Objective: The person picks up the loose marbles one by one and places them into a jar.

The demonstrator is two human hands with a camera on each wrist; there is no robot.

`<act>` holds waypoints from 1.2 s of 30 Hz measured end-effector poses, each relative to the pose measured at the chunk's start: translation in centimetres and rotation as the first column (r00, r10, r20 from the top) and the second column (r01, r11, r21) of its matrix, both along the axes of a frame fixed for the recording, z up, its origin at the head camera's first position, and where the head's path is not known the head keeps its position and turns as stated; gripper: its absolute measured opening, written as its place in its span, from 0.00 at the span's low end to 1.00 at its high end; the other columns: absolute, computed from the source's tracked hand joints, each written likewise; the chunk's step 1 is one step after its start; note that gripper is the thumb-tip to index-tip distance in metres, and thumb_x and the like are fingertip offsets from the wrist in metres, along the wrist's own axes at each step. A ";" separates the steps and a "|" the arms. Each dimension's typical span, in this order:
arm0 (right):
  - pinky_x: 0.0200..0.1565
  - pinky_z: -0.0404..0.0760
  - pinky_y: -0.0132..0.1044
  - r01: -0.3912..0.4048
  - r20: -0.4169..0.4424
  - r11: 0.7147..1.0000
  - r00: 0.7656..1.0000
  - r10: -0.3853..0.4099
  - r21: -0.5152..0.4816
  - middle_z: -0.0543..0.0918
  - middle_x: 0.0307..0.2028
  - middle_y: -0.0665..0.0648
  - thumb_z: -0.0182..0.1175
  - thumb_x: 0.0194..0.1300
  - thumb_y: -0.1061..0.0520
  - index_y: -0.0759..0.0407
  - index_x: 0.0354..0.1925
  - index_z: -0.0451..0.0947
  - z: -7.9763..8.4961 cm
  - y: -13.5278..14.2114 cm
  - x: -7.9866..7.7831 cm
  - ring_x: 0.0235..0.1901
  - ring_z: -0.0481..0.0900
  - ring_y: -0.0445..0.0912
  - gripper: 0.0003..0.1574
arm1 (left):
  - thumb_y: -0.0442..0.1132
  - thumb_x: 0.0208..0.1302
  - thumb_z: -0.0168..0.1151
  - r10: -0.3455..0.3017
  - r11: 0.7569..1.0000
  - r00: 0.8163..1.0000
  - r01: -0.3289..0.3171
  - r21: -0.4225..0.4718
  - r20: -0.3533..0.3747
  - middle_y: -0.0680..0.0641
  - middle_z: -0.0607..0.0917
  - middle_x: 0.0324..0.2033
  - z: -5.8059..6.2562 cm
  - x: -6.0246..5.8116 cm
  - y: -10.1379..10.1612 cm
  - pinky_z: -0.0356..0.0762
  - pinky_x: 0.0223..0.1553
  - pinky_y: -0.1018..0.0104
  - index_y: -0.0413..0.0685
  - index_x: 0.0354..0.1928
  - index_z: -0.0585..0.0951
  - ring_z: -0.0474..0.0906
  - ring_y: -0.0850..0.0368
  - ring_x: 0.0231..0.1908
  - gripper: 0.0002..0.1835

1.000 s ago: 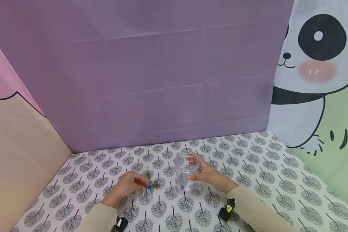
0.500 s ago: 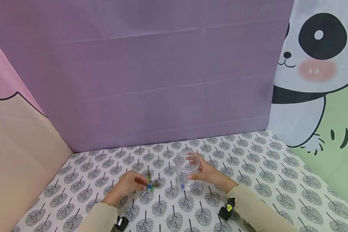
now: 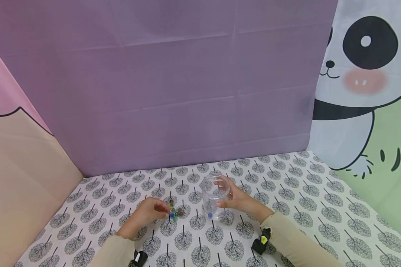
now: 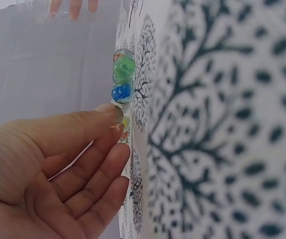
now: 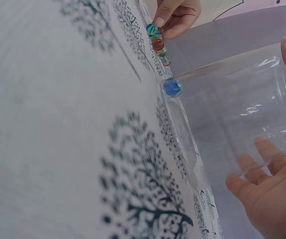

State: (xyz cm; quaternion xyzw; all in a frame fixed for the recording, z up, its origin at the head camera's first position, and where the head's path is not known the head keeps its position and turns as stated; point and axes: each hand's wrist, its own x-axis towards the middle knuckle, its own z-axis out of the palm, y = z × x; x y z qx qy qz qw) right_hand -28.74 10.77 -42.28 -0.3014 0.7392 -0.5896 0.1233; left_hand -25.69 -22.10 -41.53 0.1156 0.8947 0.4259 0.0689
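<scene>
My left hand (image 3: 148, 215) is low at the left side of a small cluster of glass marbles (image 3: 176, 214). Its thumb and forefinger pinch a clear marble (image 4: 117, 115), while the other fingers curve loosely below in the left wrist view. Green (image 4: 124, 68) and blue (image 4: 122, 92) marbles sit right beside those fingertips. A transparent jar (image 3: 208, 198) stands upright and uncapped to the right, gripped around its side by my right hand (image 3: 238, 200). One blue marble (image 5: 172, 87) lies at the bottom inside the jar.
A white tablecloth (image 3: 274, 237) with a grey tree print covers the table. Behind it rises a purple cloth backdrop (image 3: 187, 92), with a panda-print panel (image 3: 354, 129) at right and a beige panel (image 3: 23, 167) at left.
The left thumb and forefinger have closed slightly on a marble at the cluster's left edge. The right hand and jar have stayed in place.
</scene>
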 end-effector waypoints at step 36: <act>0.67 0.51 0.57 0.005 0.019 1.000 1.000 -0.005 0.002 0.54 0.70 0.62 0.68 0.55 0.54 0.45 0.72 0.43 -0.1 0.0 -0.1 0.69 0.52 0.60 0.58 | 0.33 0.57 0.65 0.071 0.997 0.986 -0.072 -0.002 -0.153 0.51 0.85 0.34 1.2 0.3 1.4 0.78 0.36 0.69 0.42 0.40 0.83 0.79 0.59 0.35 0.09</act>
